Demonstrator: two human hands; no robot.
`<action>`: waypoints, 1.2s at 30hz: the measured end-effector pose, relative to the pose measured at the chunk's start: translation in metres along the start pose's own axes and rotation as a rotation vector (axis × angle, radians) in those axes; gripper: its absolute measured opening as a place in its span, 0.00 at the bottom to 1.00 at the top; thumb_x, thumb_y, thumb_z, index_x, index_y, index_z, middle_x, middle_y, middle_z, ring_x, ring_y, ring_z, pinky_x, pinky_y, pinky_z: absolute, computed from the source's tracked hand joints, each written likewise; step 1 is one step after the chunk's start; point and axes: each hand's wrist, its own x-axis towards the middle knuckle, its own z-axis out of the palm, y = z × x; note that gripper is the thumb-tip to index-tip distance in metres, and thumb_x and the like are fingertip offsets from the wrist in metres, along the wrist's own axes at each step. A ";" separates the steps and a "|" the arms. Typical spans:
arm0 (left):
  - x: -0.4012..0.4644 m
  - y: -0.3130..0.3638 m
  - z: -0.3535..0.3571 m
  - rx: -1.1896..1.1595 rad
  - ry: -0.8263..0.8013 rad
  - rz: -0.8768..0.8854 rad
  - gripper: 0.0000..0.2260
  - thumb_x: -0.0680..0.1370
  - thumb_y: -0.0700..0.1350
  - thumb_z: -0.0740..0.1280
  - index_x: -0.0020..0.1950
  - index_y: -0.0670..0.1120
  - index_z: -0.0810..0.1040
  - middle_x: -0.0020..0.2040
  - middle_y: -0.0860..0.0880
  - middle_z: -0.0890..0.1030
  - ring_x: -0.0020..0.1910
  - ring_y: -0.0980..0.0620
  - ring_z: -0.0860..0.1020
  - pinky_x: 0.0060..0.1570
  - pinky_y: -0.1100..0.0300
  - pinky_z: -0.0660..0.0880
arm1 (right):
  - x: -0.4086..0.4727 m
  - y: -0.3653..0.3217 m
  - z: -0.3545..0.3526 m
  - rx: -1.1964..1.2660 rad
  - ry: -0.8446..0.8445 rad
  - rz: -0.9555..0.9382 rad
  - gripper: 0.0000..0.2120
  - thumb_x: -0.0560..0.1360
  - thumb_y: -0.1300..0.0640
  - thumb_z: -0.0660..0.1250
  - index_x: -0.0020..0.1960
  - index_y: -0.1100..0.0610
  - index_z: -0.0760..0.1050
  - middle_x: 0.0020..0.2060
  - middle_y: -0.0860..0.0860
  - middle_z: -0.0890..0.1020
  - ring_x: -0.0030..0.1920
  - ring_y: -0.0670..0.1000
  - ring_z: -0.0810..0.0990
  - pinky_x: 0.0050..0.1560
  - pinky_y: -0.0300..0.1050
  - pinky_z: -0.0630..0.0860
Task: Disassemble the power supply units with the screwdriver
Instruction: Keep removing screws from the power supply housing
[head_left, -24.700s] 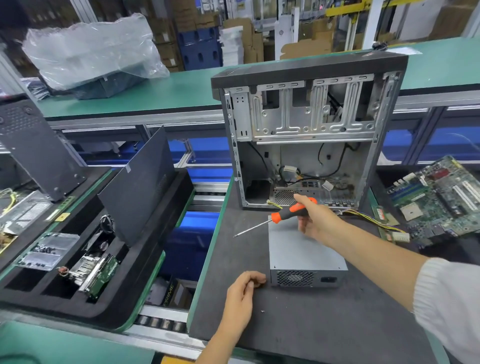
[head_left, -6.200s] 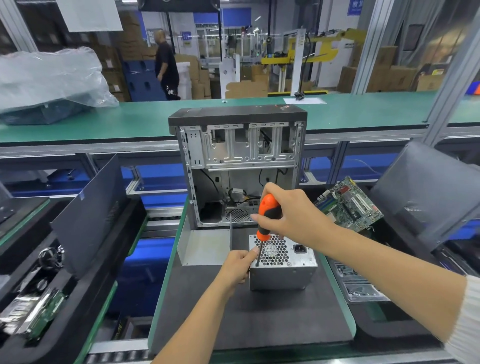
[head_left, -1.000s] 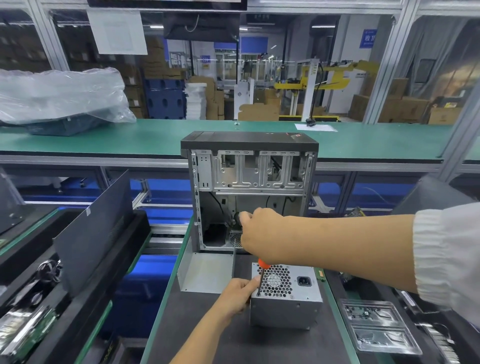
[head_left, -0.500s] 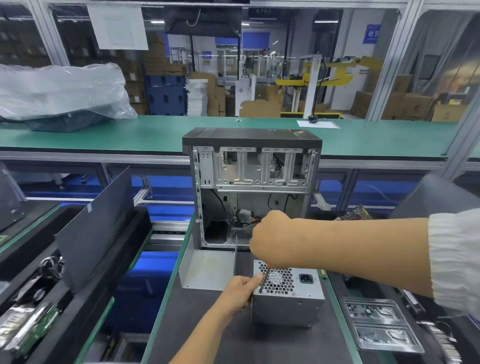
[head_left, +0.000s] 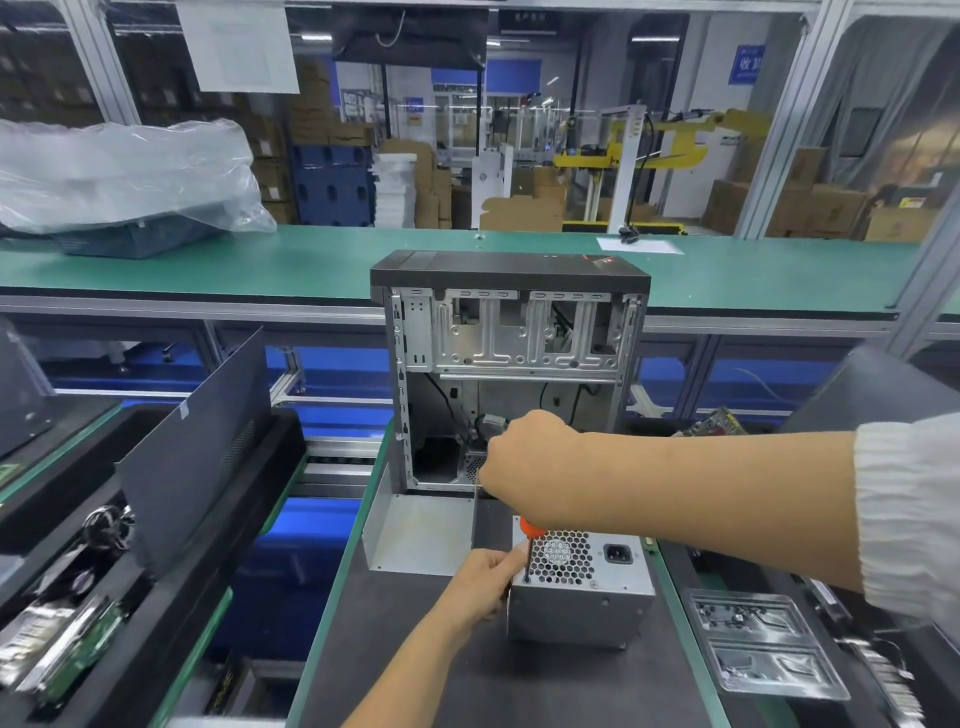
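Note:
A grey metal power supply unit (head_left: 582, 608) stands on end on the dark mat, its honeycomb fan grille and power socket facing up. My right hand (head_left: 524, 467) grips the orange-handled screwdriver (head_left: 529, 545) from above, and most of the handle is hidden in my fist. The shaft points down, with its tip at the top left corner of the unit. My left hand (head_left: 483, 582) holds the unit's upper left edge, fingertips beside the shaft.
An open computer case (head_left: 511, 374) stands upright just behind the unit, a loose grey metal panel (head_left: 415, 530) at its foot. Black foam trays with parts and leaning side panels (head_left: 197, 447) sit left. Clear plastic trays (head_left: 763, 644) lie right. A green conveyor (head_left: 311, 260) runs behind.
My right hand has stayed above the unit's top left corner with small shifts on the screwdriver. The view has drifted slightly. My left hand keeps its hold.

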 end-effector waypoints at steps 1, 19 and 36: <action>0.000 0.000 0.000 0.003 0.013 0.004 0.28 0.79 0.61 0.62 0.22 0.50 0.61 0.24 0.52 0.58 0.25 0.53 0.53 0.30 0.57 0.49 | 0.001 0.001 0.001 0.010 0.000 0.014 0.09 0.77 0.53 0.65 0.42 0.56 0.69 0.34 0.51 0.68 0.39 0.54 0.74 0.30 0.42 0.65; -0.017 -0.008 -0.025 0.007 0.116 0.420 0.03 0.75 0.44 0.67 0.47 0.50 0.80 0.28 0.54 0.59 0.29 0.55 0.58 0.30 0.68 0.59 | -0.007 0.004 0.008 -0.026 0.033 0.066 0.04 0.77 0.63 0.62 0.44 0.56 0.70 0.42 0.52 0.76 0.38 0.52 0.73 0.35 0.43 0.65; -0.019 -0.003 -0.011 0.193 0.111 0.454 0.04 0.74 0.41 0.74 0.44 0.42 0.82 0.26 0.56 0.55 0.27 0.57 0.55 0.31 0.74 0.60 | -0.023 0.019 0.020 0.086 0.069 0.068 0.04 0.76 0.59 0.65 0.49 0.56 0.71 0.49 0.54 0.74 0.34 0.53 0.68 0.29 0.43 0.59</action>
